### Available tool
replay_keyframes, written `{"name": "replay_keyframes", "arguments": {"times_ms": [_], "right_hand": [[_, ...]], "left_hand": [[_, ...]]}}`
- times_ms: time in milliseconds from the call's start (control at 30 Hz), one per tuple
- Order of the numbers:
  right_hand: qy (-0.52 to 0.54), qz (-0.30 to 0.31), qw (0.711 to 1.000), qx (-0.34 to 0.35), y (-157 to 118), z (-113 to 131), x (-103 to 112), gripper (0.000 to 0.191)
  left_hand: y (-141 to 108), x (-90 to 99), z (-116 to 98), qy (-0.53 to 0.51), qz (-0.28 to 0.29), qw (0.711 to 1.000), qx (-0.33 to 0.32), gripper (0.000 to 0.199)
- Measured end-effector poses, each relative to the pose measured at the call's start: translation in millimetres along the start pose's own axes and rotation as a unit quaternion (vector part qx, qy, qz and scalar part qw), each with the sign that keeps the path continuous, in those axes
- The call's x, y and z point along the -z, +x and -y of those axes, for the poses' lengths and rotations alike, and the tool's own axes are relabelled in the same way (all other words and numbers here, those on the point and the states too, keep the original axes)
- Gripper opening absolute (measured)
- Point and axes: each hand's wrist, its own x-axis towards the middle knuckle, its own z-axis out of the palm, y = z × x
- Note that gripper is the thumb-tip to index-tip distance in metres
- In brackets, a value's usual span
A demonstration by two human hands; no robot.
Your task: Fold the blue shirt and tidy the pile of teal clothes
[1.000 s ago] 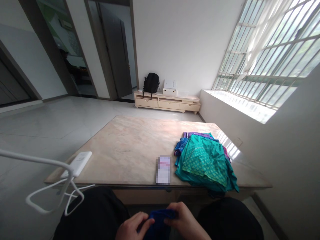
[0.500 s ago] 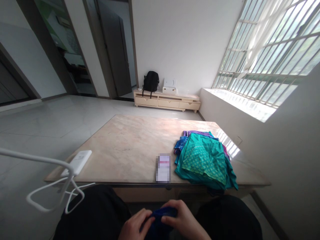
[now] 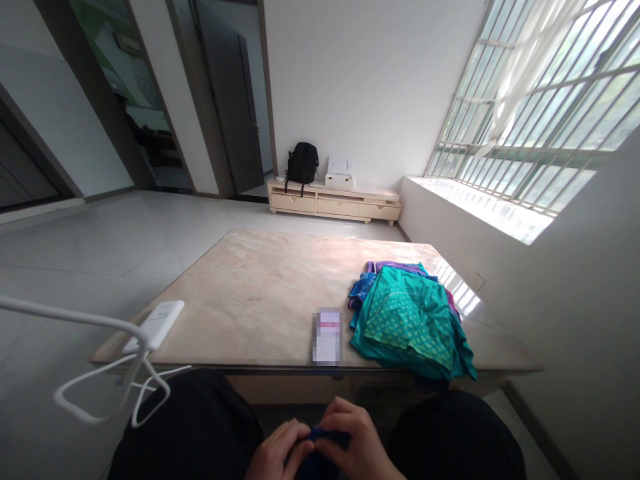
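While the person is sitting with black trousers (image 3: 180, 420) over both knees, the left hand (image 3: 274, 452) and the right hand (image 3: 356, 445) are holding a dark blue cloth (image 3: 327, 438) together. The fingers of both hands are curled closed and are gripping the cloth from each side. The hands are touching each other, or nearly so, and the cloth is bunching up between them. It is sitting low over the lap, just in front of the table edge, and the bottom of it is going out of view.

A marble table top (image 3: 240, 293) is stretching out ahead of the hands. On its right side, a pile of clothes (image 3: 410, 320) is lying flat, with a green dotted top (image 3: 407, 320) on top and bits of blue and purple showing under it. Just beside the pile, a flat blurry card (image 3: 327, 337) is lying near the table edge, and it is too blurred to tell what it is. On the left corner, a white power bank (image 3: 161, 325) is resting with a white cable (image 3: 150, 385) hanging down from it. Far ahead, a black backpack (image 3: 302, 163) and a white box (image 3: 339, 172) are sitting on a low cream cabinet (image 3: 333, 208) against the wall.
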Motion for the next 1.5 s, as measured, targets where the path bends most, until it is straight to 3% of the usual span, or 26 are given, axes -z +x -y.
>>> {"name": "replay_keyframes", "arguments": {"times_ms": [67, 233, 433, 700, 933, 1167, 1500], "right_hand": [[-0.004, -0.004, 1.0, 0.004, -1.4, 0.5, 0.5, 0.008], [0.005, -0.013, 1.0, 0.006, -0.1, 6.3, 4.6, 0.005], [0.012, -0.007, 1.0, 0.017, 2.0, 11.3, 7.0, 0.005], [-0.006, -0.015, 1.0, 0.025, 1.5, 12.8, 13.9, 0.009], [-0.003, -0.03, 0.999, 0.036, -0.2, 18.9, 27.6, 0.01], [-0.026, -0.028, 0.998, 0.051, -2.9, 17.2, 26.9, 0.009], [0.004, -0.066, 0.996, 0.059, -3.0, 15.9, 27.1, 0.005]], "left_hand": [[1.2, 0.5, -1.6, 0.003, 0.015, 0.999, 0.031, 0.007], [2.2, 1.5, -8.9, 0.016, 0.042, 0.998, 0.039, 0.008], [2.0, 2.4, -10.4, 0.01, 0.052, 0.998, 0.038, 0.023], [1.7, 5.9, -6.0, 0.021, 0.073, 0.997, 0.022, 0.026], [4.4, 7.0, -6.4, 0.114, 0.115, 0.983, 0.082, 0.023], [3.2, 2.2, -8.8, 0.162, 0.145, 0.969, 0.117, 0.042], [2.4, -1.6, -4.7, 0.128, 0.126, 0.979, 0.091, 0.017]]}}
